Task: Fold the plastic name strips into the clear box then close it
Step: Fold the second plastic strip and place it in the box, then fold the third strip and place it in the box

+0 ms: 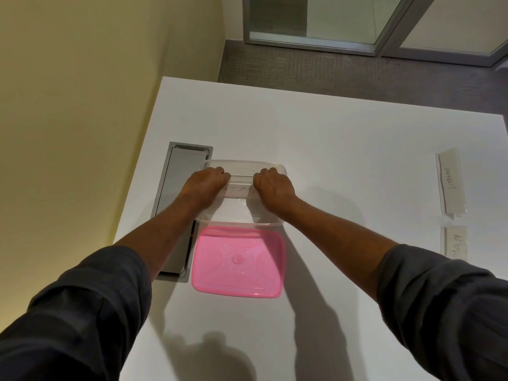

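Head view: a person leans over a white bench [330, 149], both forearms reaching forward into a clear box [242, 218].
Left hand: the left hand [204, 185] is curled shut on one end of a name strip [239, 190], knuckles up, inside the box.
Right hand: the right hand [273, 187] is curled shut on the other end of the same strip.
Strip in hand: it spans between the two fists within the box; handwritten letters show through it. It looks like thin clear plastic over a paper label, light and springy by my judgement, likely to flex open again unless pressed down.
Where to hold: the two ends, as now, seem the best grip; the glossy face would probably slip under a flat palm.
Clear box: rectangular, rounded corners, see-through thin walls, so probably light and apt to slide on the smooth bench if pushed.
Lid: a pink lid [237, 261], glossy with moulded ridges, lies flat just nearer the person than the box, touching or almost touching it.
Other strips: a long lettered strip [450, 182] lies well apart to the right, and a shorter lettered strip [455, 243] just below it.
Bench fitting: a grey metal hatch [178, 188] is set into the bench beside the box.
Progress: by my reading, strips remain outside and the lid is off.
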`<state>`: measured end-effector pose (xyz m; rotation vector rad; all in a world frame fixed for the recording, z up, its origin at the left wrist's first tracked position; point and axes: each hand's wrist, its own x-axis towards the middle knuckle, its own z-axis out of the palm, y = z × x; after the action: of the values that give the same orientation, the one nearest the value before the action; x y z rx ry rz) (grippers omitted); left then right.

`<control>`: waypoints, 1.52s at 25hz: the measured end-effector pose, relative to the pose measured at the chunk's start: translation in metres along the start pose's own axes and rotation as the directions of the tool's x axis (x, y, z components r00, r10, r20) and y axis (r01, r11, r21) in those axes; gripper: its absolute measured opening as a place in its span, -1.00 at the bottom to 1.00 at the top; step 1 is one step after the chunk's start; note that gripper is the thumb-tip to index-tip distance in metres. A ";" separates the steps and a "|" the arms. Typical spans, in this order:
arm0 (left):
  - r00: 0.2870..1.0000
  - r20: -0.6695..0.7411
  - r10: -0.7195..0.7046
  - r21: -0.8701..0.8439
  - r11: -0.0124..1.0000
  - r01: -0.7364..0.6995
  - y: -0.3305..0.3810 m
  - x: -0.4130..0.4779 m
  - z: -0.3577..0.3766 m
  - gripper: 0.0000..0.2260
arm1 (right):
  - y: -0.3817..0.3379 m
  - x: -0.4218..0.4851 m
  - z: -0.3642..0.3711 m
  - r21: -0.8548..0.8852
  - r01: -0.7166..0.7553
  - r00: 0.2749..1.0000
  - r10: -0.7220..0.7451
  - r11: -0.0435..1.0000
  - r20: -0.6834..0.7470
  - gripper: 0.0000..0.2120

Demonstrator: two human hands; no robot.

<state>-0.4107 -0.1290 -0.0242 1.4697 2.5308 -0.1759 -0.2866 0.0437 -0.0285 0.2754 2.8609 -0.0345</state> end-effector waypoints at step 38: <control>0.888 0.457 -0.053 -0.855 0.251 0.455 0.579 0.035 0.006 -0.71 | 0.312 -0.420 0.109 0.738 -0.675 0.428 0.817 0.006 0.386 -0.82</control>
<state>0.0759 0.1863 -0.0375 0.4142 1.8340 0.8616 0.1992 0.2676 -0.0219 2.0738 2.0666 -1.2413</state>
